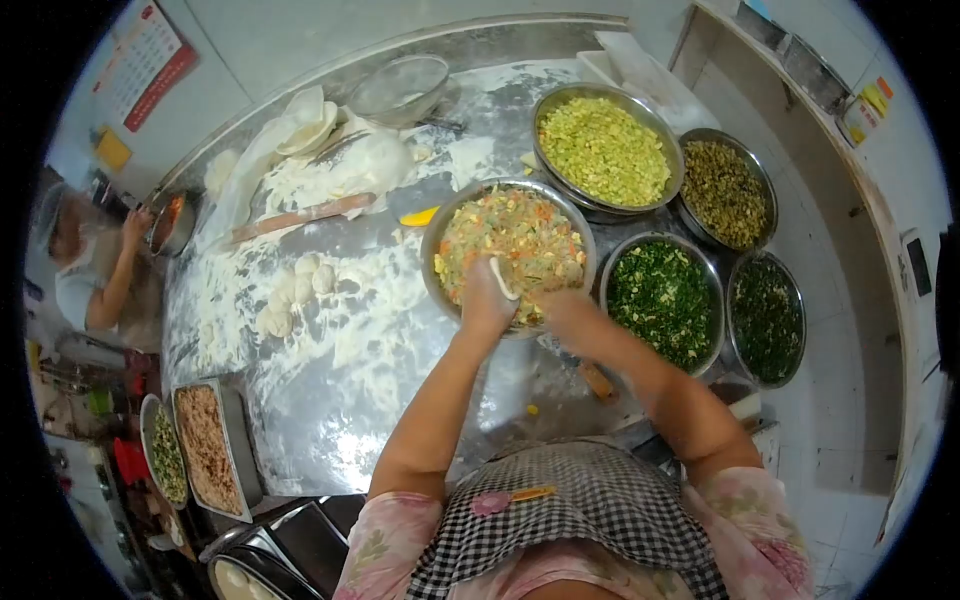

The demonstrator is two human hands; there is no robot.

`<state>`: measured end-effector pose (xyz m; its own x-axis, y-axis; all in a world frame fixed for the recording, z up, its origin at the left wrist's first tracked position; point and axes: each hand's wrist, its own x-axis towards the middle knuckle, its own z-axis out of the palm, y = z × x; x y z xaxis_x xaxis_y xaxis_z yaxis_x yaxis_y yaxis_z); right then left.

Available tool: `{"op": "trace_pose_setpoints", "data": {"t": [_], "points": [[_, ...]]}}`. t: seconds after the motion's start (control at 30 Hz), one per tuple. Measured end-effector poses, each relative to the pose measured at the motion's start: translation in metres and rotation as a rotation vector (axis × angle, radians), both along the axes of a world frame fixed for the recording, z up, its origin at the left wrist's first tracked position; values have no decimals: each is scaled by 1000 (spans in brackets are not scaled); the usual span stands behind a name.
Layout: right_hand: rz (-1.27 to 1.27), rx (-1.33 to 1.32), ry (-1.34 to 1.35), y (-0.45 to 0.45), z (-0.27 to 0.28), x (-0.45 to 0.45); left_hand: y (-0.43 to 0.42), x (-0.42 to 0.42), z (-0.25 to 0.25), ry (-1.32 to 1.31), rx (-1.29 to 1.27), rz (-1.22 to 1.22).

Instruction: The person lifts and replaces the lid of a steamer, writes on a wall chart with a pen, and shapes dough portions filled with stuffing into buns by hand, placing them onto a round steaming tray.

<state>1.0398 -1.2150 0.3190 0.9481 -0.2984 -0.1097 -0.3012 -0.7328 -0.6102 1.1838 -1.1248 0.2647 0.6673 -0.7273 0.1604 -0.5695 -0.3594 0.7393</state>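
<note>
Over the near part of a steel bowl [432, 272] of mixed filling [510, 225], my left hand [485, 298] is closed around a piece of pale dough [503, 278]. My right hand [572, 318] is just to its right, at the bowl's near right edge, and is smeared by motion. Its fingers and anything in them cannot be made out. A wooden handle [598, 383] lies on the table below my right hand.
Bowls of yellow-green filling [605, 150], brown-green filling [727, 193] and dark greens [660, 305] stand right. Dough balls [290, 295], a rolling pin [300, 218] and flour lie left. A tray of brown filling [207, 445] is lower left; another person [100, 270] is far left.
</note>
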Motion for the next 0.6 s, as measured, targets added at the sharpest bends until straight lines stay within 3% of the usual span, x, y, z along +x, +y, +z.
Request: {"op": "trace_pose_setpoints", "data": {"t": [0.07,0.17,0.27,0.37,0.5,0.6], "points": [[-141,42,117,30,28,-4,4,-5,5,-94,-45,-20],[-46,-10,213,11,47,-9,4,-3,2,-106,-46,-39],[-172,-164,73,-30,36,-24,1,3,-7,-47,-49,-39],[-190,19,257,-57,20,-12,2,1,4,65,20,-37],[-239,409,83,-13,16,-4,3,1,1,12,3,-34],[-217,166,293,15,39,3,5,-2,3,-19,-17,-12]]}}
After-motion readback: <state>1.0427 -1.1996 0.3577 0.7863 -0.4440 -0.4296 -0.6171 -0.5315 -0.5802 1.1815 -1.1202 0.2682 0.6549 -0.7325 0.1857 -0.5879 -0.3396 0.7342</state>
